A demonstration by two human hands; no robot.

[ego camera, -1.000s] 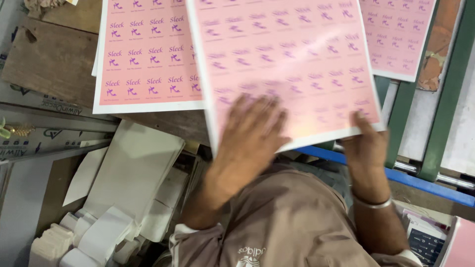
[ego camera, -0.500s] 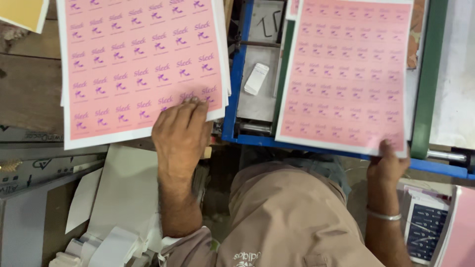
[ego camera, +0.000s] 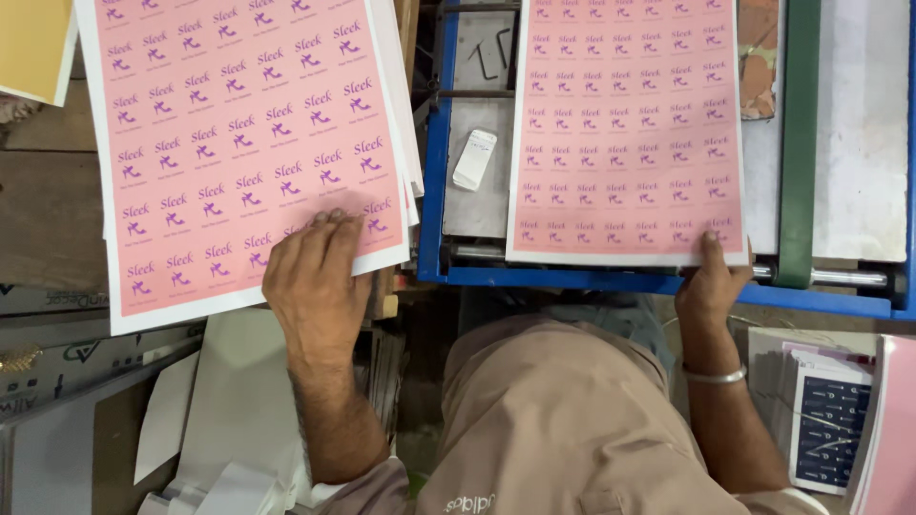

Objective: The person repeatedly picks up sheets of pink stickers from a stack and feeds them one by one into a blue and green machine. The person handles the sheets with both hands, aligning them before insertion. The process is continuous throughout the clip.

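The person's left hand (ego camera: 315, 286) lies flat, palm down and fingers close together, on the lower edge of the top pink label sheet (ego camera: 239, 143) of a stack (ego camera: 412, 181) that fills the upper left of the frame; the hand presses on the sheet and does not close around it. This sheet is printed with rows of small purple marks and has a white border, and the edges of more sheets show under it on its right side. The right hand (ego camera: 711, 281) is at the lower right corner of a second pink label sheet (ego camera: 625, 124), in the upper middle of the frame; the thumb lies on top of the paper, and the other fingers are hidden under the edge, so the hand seems to pinch the corner. This second sheet rests on the grey bed of a blue-framed machine (ego camera: 434, 143), with a green bar (ego camera: 798, 133) just to its right and a metal rod (ego camera: 840, 277) along the bottom. A small white tag (ego camera: 474, 158) lies on the grey bed between the blue frame and the sheet. A metal bangle (ego camera: 716, 376) sits on the right wrist. In the lower right is a pile of dark printed cards (ego camera: 828, 429), and in the lower left some plain white paper pieces (ego camera: 229, 420).
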